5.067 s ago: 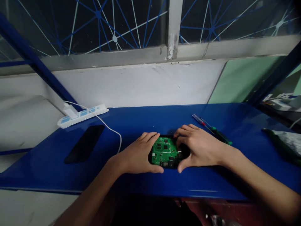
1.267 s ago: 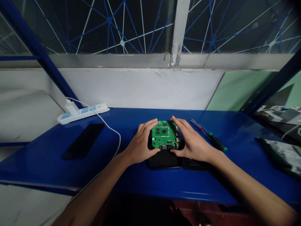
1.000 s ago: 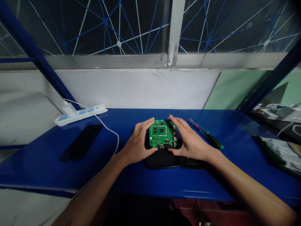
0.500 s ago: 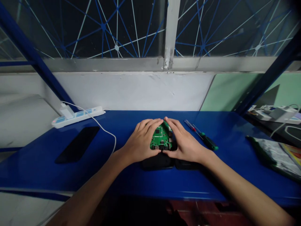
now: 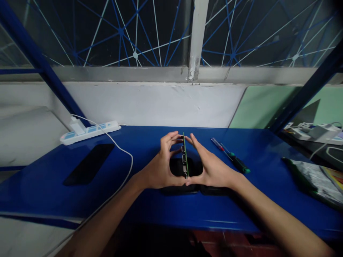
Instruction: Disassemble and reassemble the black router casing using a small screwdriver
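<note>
A green circuit board (image 5: 184,155) stands on edge between my two hands, its thin side and metal ports toward me. My left hand (image 5: 163,166) grips it from the left, thumb at the near end and fingers at the far end. From the right, my right hand (image 5: 210,164) holds the same board with its thumb at the near end; its index finger is raised off the board. Below the board lies a black plastic case part (image 5: 178,167), largely covered by my hands. Another black piece (image 5: 213,190) sits beside it, under my right wrist.
Two screwdrivers, one with a clear handle (image 5: 215,143) and one green and black (image 5: 239,164), lie right of my hands. At left are a black phone-like slab (image 5: 88,164), a white power strip (image 5: 91,132) and a white cable (image 5: 131,157). A silvery bag (image 5: 313,178) lies far right.
The circuit board has been lifted and turned from lying face up to standing on edge. Both hands still hold it, and more of the black case beneath shows.
</note>
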Demonstrator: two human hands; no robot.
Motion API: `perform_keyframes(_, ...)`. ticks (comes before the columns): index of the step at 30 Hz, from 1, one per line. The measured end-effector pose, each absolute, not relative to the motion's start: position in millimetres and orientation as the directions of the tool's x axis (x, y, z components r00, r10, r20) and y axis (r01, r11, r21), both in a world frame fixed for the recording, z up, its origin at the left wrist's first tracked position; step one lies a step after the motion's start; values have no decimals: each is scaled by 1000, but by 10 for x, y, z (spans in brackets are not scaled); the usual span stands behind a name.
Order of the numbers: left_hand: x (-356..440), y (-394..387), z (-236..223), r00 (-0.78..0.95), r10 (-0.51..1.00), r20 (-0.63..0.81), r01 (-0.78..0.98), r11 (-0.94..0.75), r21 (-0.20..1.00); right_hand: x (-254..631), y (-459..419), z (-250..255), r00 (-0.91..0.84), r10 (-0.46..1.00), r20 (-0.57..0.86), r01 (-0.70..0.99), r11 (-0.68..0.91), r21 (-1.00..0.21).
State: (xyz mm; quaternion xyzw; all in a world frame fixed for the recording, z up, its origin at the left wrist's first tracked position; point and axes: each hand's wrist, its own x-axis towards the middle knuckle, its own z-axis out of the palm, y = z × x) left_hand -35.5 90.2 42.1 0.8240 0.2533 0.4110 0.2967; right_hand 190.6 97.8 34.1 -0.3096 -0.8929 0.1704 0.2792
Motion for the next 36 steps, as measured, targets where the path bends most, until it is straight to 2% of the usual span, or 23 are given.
perform_keyframes(4, -377, 885, 445, 547, 682, 486, 95, -627, 773, 1904, 976, 337, -655, 650, 384, 462, 748, -477)
perform_keyframes(14, -452, 873, 311, 541, 693, 476, 47, -590, 806, 1887, 963, 301, -648, 668, 367, 460, 727, -510)
perform_keyframes(20, -491, 937, 285, 465, 699, 544, 158, -670, 726, 1898, 1007, 266, -574, 705, 417, 497, 704, -507)
perform_keyframes(25, -647, 1047, 189, 425, 651, 629, 299, -757, 581, 1948, 1077, 240, -526, 705, 476, 519, 709, -478)
perform_keyframes(31, -756, 1079, 94, 515, 650, 558, 498, -757, 422, 1962, 1089, 241, -545, 711, 445, 552, 704, -448)
perform_keyframes(36, -779, 1025, 162, 532, 663, 526, 529, -746, 406, 1968, 1065, 272, -559, 702, 441, 541, 712, -447)
